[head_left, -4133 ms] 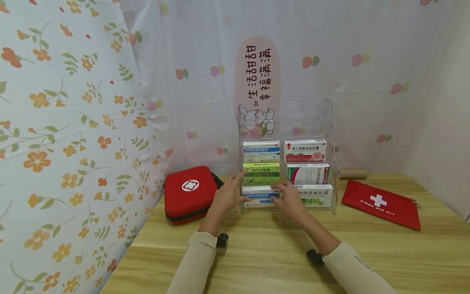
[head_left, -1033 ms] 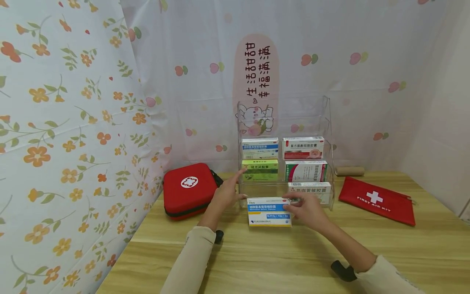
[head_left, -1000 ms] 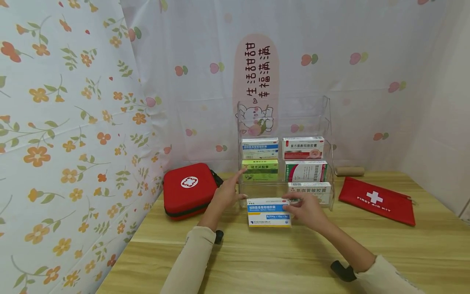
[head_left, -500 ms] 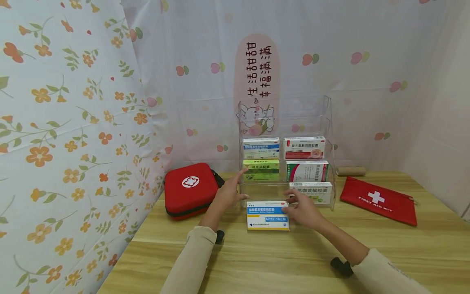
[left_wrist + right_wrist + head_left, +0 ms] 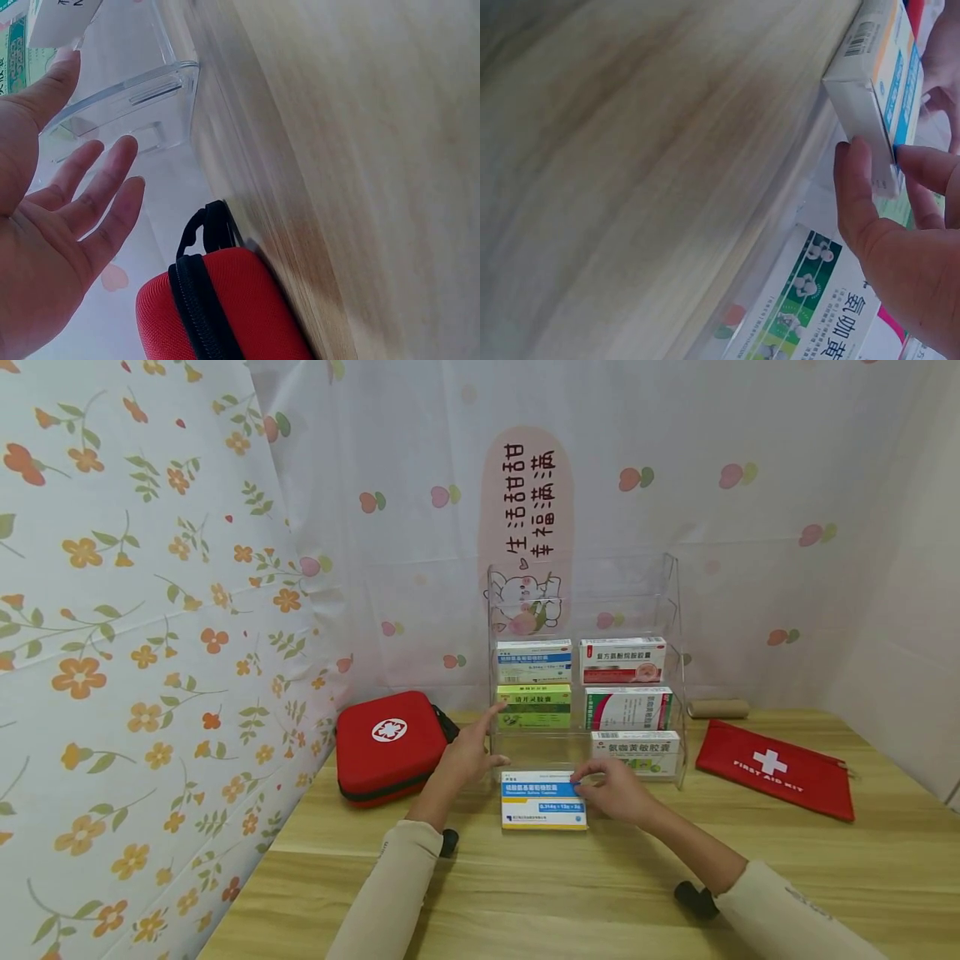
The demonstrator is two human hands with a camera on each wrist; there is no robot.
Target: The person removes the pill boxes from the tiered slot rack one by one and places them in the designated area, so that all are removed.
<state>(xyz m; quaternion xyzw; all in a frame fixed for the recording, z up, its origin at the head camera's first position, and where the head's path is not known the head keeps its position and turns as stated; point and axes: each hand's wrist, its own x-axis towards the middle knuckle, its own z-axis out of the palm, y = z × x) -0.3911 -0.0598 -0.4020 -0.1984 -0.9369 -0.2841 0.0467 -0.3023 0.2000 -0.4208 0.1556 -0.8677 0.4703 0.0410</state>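
Observation:
A blue, white and yellow medicine box [image 5: 543,802] stands in front of the clear acrylic rack [image 5: 536,750], low over the wooden table. My right hand [image 5: 617,791] pinches its right upper end; in the right wrist view the thumb lies on the printed face and fingertips [image 5: 853,154] on the end and behind it. My left hand [image 5: 467,753] is at the rack's left side, fingers spread and loosely straight, holding nothing. On the rack's left sit a green box [image 5: 534,708] and another blue-white box [image 5: 533,663]. The bottom left slot holds no box.
On the rack's right are a red-white box [image 5: 622,662], a green-and-white box [image 5: 628,710] and a white box [image 5: 636,752]. A red hard case [image 5: 390,752] stands left, close to my left hand. A red first aid pouch [image 5: 776,770] and cardboard tube [image 5: 717,708] lie right.
The blue-white box has come out of the rack's bottom left slot toward me, pinched by my right hand, then shifted slightly down and left. My left hand has stayed beside the rack.

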